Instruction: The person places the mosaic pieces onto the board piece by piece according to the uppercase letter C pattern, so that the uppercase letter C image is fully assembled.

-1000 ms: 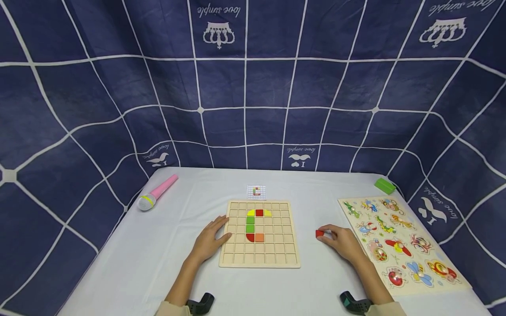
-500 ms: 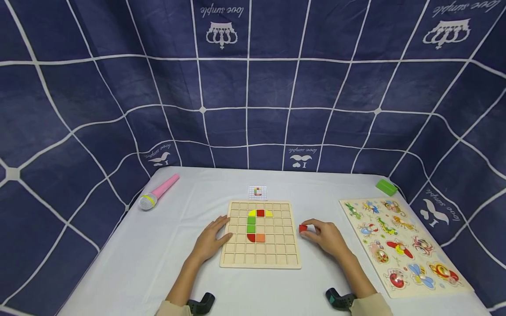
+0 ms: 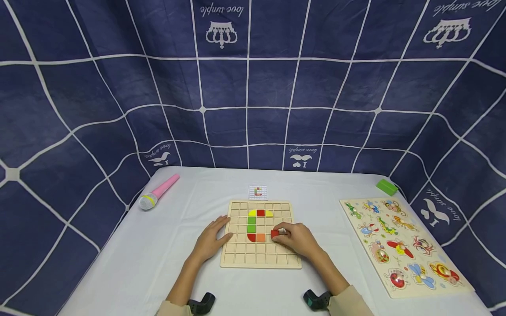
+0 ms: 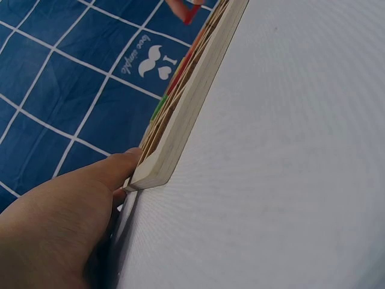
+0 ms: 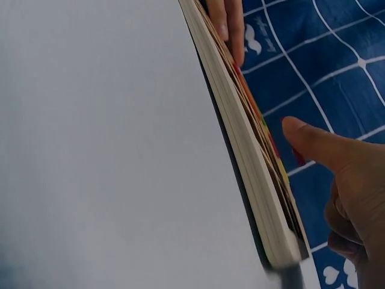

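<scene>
A wooden grid board [image 3: 261,260] lies mid-table with coloured pieces in its cells: yellow quarter-rounds, a red square [image 3: 260,213], green squares [image 3: 251,224], a red quarter-round [image 3: 251,237] and an orange square [image 3: 261,238]. My right hand [image 3: 296,238] pinches a red block [image 3: 274,234] over the board, just right of the orange square. In the right wrist view that block [image 5: 299,158] shows behind the thumb, apart from the board. My left hand [image 3: 211,239] rests its extended fingers along the board's left edge; the left wrist view shows the thumb touching the corner.
A small pattern card [image 3: 258,192] lies behind the board. The pink toy microphone [image 3: 160,191] is at the left. To the right lie an insect puzzle board [image 3: 399,245] and a green block [image 3: 386,187]. A dark checked curtain [image 3: 265,87] hangs around the white table.
Holding the red block, my right hand has moved left from the table beside the board to over its cells. The left hand stays at the left edge.
</scene>
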`<state>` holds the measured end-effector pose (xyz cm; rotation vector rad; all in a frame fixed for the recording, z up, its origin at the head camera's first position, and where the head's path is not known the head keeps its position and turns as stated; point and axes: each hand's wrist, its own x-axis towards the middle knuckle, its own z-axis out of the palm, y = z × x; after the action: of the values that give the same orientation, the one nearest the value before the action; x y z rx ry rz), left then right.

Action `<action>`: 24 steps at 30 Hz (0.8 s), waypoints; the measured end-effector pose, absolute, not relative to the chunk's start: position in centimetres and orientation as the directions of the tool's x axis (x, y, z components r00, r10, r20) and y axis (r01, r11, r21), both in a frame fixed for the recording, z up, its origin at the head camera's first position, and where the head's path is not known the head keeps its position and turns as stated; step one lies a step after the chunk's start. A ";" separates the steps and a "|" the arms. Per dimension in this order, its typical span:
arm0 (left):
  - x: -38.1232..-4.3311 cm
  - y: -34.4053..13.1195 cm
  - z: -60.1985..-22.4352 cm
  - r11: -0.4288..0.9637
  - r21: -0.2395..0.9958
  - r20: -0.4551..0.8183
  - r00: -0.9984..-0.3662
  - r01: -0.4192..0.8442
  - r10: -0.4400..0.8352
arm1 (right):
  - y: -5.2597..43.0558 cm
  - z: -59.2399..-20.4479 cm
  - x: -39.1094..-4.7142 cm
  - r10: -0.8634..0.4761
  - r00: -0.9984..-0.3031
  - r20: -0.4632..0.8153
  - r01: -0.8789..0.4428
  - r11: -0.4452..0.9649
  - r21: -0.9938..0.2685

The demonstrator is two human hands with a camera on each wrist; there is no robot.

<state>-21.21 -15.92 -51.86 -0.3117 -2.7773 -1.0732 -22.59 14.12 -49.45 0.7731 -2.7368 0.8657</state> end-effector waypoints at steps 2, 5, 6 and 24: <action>-21.2 -15.9 -51.9 0.722 0.647 0.211 -0.967 0.246 0.140 | 13.6 -49.7 -22.6 -0.443 -0.843 0.305 -0.538 0.698 -0.473; -21.2 -15.9 -51.9 0.722 0.646 0.210 -0.967 0.248 0.144 | 13.2 -50.0 -22.5 -0.455 -0.834 0.311 -0.551 0.697 -0.458; -21.2 -15.9 -52.0 0.722 0.645 0.211 -0.967 0.249 0.145 | 13.1 -50.1 -22.5 -0.459 -0.831 0.315 -0.556 0.695 -0.455; -21.1 -15.9 -51.8 0.728 0.640 0.206 -0.968 0.246 0.146 | 13.0 -50.4 -22.2 -0.460 -0.833 0.309 -0.554 0.703 -0.446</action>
<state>-21.15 -15.92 -51.83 -0.3178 -2.7874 -1.0634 -22.22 13.04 -50.36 0.8214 -2.7356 0.8008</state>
